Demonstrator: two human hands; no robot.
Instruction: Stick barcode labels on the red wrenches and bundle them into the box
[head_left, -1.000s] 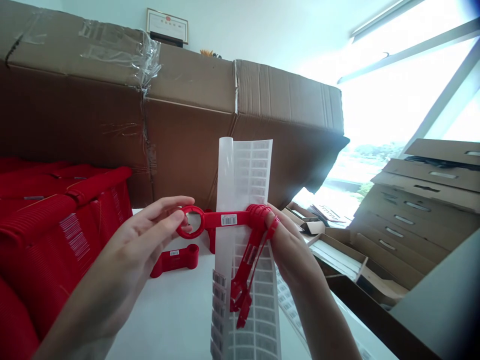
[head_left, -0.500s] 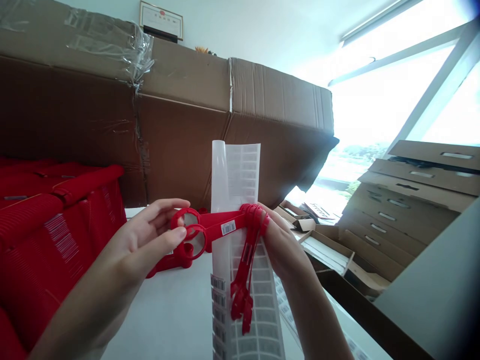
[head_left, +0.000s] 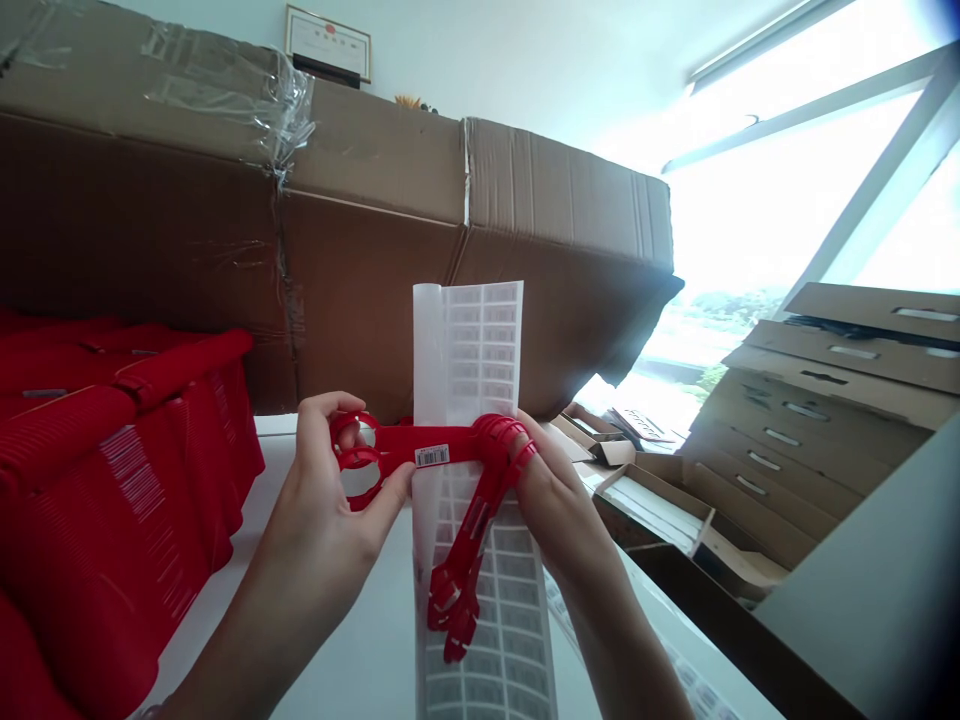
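Frame L: red stacks (head_left: 150,490), then L hand (head_left: 330,510), grip pinching red strip (head_left: 397,440) near ringed end, thumb by barcode label (head_left: 433,456). Strip runs approx. horiz. to frame ctr., in front of upright label sheet (head_left: 484,340), w/ other red strips (head_left: 469,530) hanging below. Ctr.-R: R hand (head_left: 555,490), grip clamped on strips' upper end; frame R: cardboard boxes (head_left: 810,430).

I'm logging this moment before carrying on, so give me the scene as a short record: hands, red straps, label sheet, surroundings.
Left hand: at the ringed ends of red straps, thumb beside a barcode label
Right hand: holds the straps' bunched part, at the label sheet
Straps' lie: some run roughly level between the hands; others hang in front of the sheet
Sheet's stance: upright, left edge curled
Left side: red bundles
Behind: large taped cardboard box
Right side: stacked cartons
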